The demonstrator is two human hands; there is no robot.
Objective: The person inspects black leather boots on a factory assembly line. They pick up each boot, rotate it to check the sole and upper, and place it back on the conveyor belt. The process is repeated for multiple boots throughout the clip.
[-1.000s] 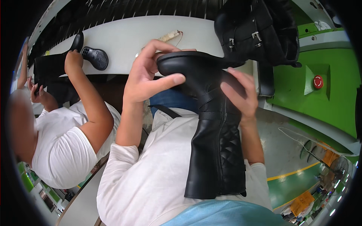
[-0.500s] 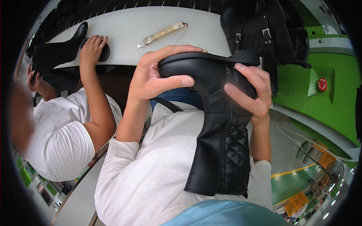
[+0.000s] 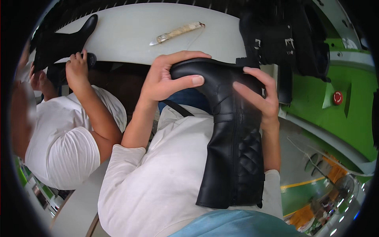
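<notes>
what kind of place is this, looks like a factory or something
Probably a footwear workshop or factory line. A person's two hands hold a tall black boot, more black boots are piled on the white worktable, and a green machine housing carries a red button.

Both forearms rise bare from white short sleeves, elbows bent. The left hand [image 3: 166, 79] is cupped, thumb stretched rightward, fingers curled over the top. The right hand [image 3: 258, 94] sits just beside it, level with it, fingers spread and pointing left, wrist bent, forearm running straight down below it.
</notes>
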